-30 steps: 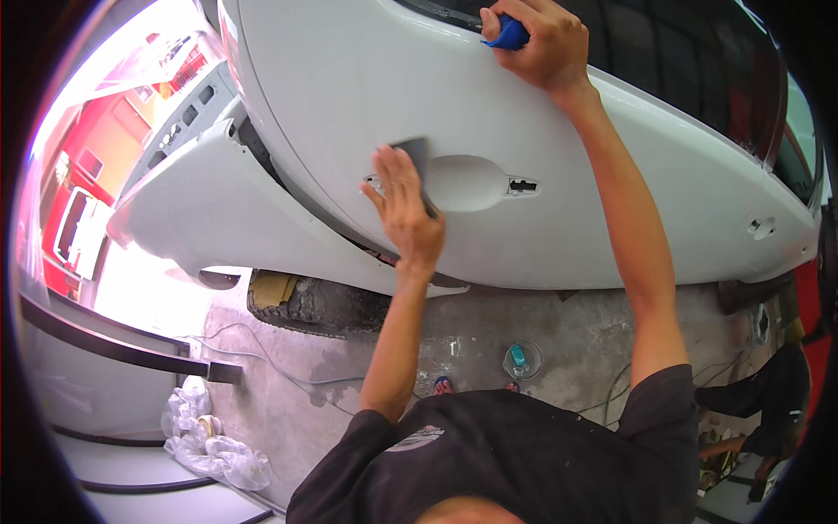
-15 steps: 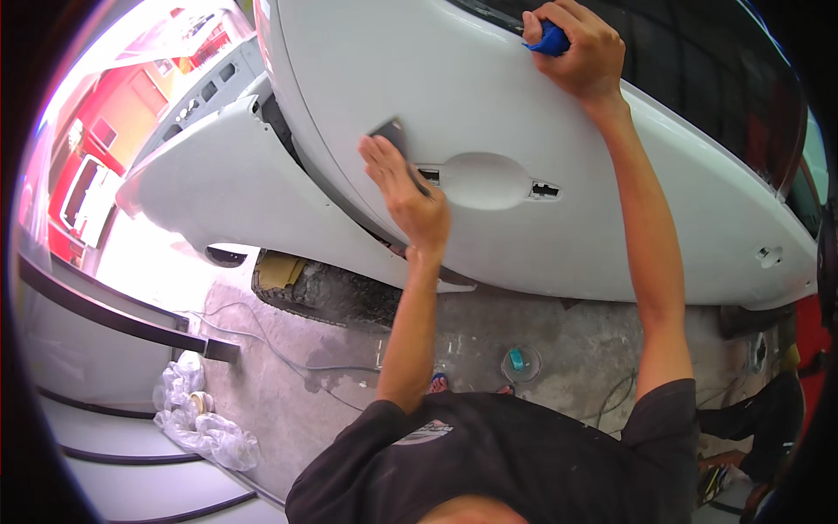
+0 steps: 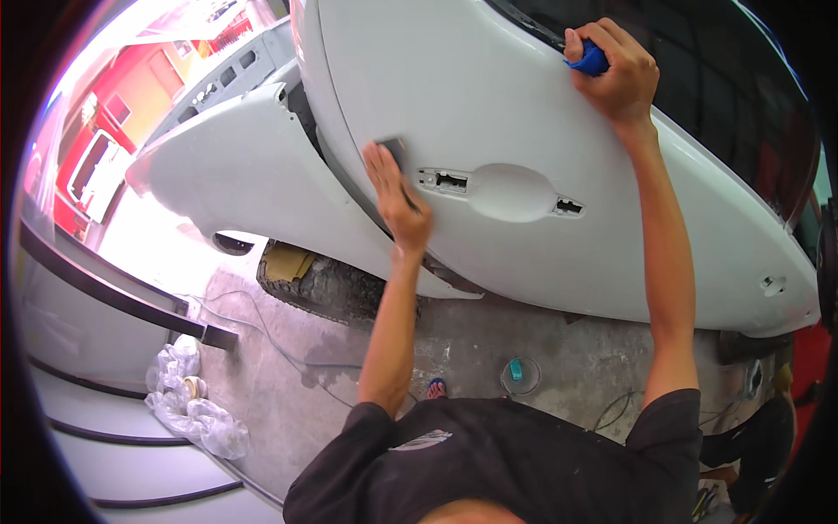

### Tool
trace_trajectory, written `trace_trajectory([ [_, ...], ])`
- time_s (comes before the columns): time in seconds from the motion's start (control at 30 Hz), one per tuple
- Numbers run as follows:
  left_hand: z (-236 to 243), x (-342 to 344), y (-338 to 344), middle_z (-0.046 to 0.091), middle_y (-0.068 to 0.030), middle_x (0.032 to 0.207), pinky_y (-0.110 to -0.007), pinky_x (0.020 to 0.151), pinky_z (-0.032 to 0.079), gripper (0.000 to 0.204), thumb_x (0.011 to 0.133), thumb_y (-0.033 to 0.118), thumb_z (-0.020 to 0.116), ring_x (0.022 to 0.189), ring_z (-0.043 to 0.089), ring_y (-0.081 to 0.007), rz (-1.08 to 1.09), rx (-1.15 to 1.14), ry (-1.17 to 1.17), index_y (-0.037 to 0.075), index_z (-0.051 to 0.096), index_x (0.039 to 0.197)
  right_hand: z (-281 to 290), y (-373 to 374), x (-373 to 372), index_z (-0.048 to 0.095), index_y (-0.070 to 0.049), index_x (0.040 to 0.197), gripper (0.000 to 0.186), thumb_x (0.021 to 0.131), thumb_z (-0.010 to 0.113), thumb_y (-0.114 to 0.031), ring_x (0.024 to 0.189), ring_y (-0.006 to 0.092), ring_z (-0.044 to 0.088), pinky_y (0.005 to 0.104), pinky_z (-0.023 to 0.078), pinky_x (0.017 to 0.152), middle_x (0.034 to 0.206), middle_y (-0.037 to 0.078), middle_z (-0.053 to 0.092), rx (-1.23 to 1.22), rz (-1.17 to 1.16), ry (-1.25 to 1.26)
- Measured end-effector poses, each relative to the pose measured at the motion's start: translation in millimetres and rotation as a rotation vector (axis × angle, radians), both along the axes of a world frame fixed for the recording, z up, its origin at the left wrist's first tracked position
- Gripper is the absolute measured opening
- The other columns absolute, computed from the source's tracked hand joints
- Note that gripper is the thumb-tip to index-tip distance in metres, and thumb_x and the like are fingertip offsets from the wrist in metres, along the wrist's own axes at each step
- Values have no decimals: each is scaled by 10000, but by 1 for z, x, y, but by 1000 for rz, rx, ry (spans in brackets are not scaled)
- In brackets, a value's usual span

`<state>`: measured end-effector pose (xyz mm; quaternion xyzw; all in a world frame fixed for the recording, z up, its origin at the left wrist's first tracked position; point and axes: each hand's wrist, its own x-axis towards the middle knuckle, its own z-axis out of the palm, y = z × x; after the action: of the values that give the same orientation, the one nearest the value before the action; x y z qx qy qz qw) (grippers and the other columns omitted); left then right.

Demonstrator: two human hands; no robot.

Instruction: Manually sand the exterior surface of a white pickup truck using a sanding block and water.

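Observation:
A white car door (image 3: 419, 79) stands in front of me, with a shallow handle recess (image 3: 511, 192) between two cut-out openings. My left hand (image 3: 400, 196) lies on the door left of those openings, its fingers stretched over a dark grey sheet that looks like sandpaper (image 3: 394, 150). The sheet is pinned between palm and panel, and motion blurs it slightly. Up at the lower edge of the dark window (image 3: 698, 79), my right hand (image 3: 620, 74) is closed around a crumpled blue cloth (image 3: 592, 59). Most of that cloth is hidden by the fingers.
A loose-edged white fender (image 3: 236, 166) sits left of the door above a tyre (image 3: 327, 288). On the concrete floor stand a round tub (image 3: 521, 375) with a turquoise block and a cable (image 3: 279, 349). Clear plastic (image 3: 209, 428) lies lower left; another person (image 3: 755, 445) is lower right.
My left hand has slid leftward over the door with the sheet, uncovering the left opening. The right hand keeps its hold on the blue cloth. The whole view has shifted slightly.

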<state>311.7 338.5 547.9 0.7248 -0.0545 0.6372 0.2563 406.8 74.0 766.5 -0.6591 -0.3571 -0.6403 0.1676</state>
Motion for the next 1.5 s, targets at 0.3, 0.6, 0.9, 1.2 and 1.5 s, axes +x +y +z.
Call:
trace_trajectory([
  [0.3, -8, 4, 16, 422, -256, 1577, -516, 1235, 254, 468, 1026, -2, 430, 1508, 333, -417, -60, 20, -53, -62, 470, 1488, 2, 2, -2, 685, -120, 795, 207, 927, 713, -278, 666, 252, 650, 345, 518, 605, 754, 18, 639, 9, -48, 19],
  [0.6, 68, 17, 32, 400, -274, 1583, -512, 1240, 236, 496, 1004, -18, 459, 1509, 310, -447, -63, 66, -16, -80, 448, 1495, 2, 4, -6, 687, -114, 798, 209, 929, 713, -276, 667, 248, 650, 349, 519, 603, 754, 19, 639, 19, -77, 14],
  [0.9, 117, 23, 51, 380, -281, 1592, -506, 1251, 212, 527, 979, -42, 442, 1528, 274, -430, -56, 37, 6, -71, 438, 1506, 3, 6, -8, 688, -111, 796, 203, 926, 716, -265, 667, 240, 657, 337, 524, 603, 757, 15, 645, 15, -39, -10],
  [1.2, 85, 17, 40, 371, -260, 1606, -505, 1255, 199, 560, 958, -59, 459, 1531, 275, -418, -76, 135, 8, -64, 425, 1517, 4, 7, -6, 685, -106, 794, 203, 922, 718, -259, 665, 241, 655, 343, 524, 600, 756, 17, 644, 19, -46, 21],
  [1.5, 6, -2, 9, 392, -241, 1601, -522, 1244, 212, 494, 1008, -2, 452, 1521, 301, -417, -78, 95, 52, -60, 453, 1498, 0, 5, -5, 683, -102, 791, 204, 925, 717, -253, 657, 239, 652, 339, 524, 599, 752, 17, 645, 17, -28, 11],
])
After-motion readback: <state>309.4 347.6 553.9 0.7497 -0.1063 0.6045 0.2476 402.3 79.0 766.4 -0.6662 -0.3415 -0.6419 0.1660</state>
